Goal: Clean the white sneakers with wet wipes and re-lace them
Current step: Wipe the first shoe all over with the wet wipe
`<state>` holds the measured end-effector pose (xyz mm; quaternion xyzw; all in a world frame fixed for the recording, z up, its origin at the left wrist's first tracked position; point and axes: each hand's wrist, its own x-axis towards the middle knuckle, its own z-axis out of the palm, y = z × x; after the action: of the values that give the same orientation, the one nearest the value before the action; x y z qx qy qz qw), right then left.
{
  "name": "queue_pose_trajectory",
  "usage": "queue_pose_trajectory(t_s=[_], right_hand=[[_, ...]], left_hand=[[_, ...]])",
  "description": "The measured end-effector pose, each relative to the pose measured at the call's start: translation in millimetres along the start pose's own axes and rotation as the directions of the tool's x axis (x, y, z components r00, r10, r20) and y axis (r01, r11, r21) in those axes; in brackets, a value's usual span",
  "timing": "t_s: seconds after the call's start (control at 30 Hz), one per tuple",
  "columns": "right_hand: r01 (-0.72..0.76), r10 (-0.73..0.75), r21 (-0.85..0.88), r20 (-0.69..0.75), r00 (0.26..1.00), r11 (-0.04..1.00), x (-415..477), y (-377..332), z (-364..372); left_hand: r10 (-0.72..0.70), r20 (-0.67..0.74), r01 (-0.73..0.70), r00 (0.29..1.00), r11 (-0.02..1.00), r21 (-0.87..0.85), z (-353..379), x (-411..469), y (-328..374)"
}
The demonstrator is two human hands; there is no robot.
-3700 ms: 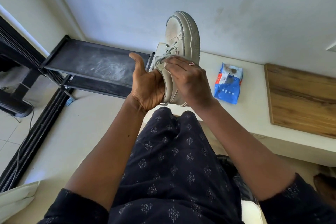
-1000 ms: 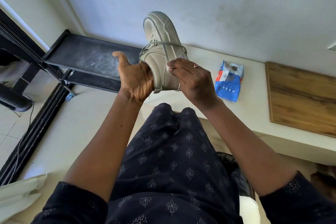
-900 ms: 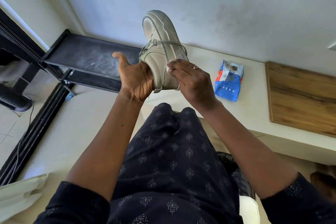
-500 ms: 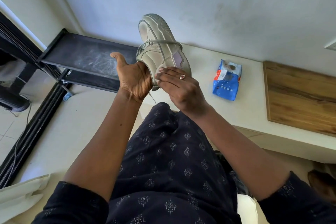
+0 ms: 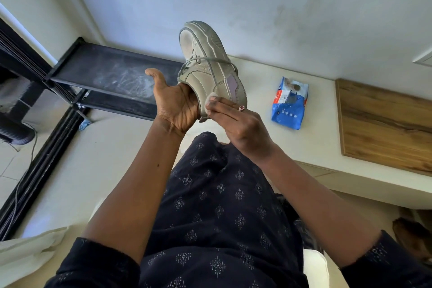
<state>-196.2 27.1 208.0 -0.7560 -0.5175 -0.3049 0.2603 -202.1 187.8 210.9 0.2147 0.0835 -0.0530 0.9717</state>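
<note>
The white sneaker (image 5: 208, 72) is being held up in the air above the lap, its collar being gripped by the left hand (image 5: 175, 105), thumb spread wide. A wet wipe (image 5: 208, 106) is being pressed against its heel by the right hand (image 5: 240, 126), fingers straight and together. A wipes pack (image 5: 288, 105) is lying on the ledge (image 5: 322, 124) nearby.

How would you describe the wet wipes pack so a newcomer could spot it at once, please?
Follow the pale ledge below the wall to the gap between the held-up sneaker and the wooden board. The wipes pack lies flat there. It is the only blue thing on the ledge, a crinkled pouch.
</note>
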Motion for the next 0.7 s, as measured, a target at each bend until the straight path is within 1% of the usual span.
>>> queue_pose_trajectory(t_s=[0.13,0.2,0.27,0.33,0.53,0.7], right_hand=[[-0.057,0.056,-0.033,-0.032,0.998,0.998,-1,4,-1],[-0.147,0.146,-0.010,-0.037,0.989,0.989,10,5,-1],[-0.264,0.264,0.020,-0.051,0.963,0.964,24,12,-3],[-0.332,0.333,0.027,-0.052,0.942,0.943,37,22,-3],[-0.401,0.398,-0.016,-0.086,0.913,0.916,55,38,3],[-0.439,0.435,-0.025,-0.100,0.895,0.898,35,21,6]], left_hand=[[0.006,-0.009,-0.006,1.000,1.000,-0.028,4,-1,5],[0.006,0.019,-0.005,1.000,1.000,-0.026,6,-1,6],[-0.001,0.038,0.000,0.999,1.000,0.013,9,-4,4],[-0.011,0.048,0.008,0.999,0.999,0.050,12,-8,0],[-0.087,0.072,0.078,0.994,0.991,0.111,17,-13,-11],[-0.077,0.052,0.073,0.996,0.993,0.092,12,-12,-11]])
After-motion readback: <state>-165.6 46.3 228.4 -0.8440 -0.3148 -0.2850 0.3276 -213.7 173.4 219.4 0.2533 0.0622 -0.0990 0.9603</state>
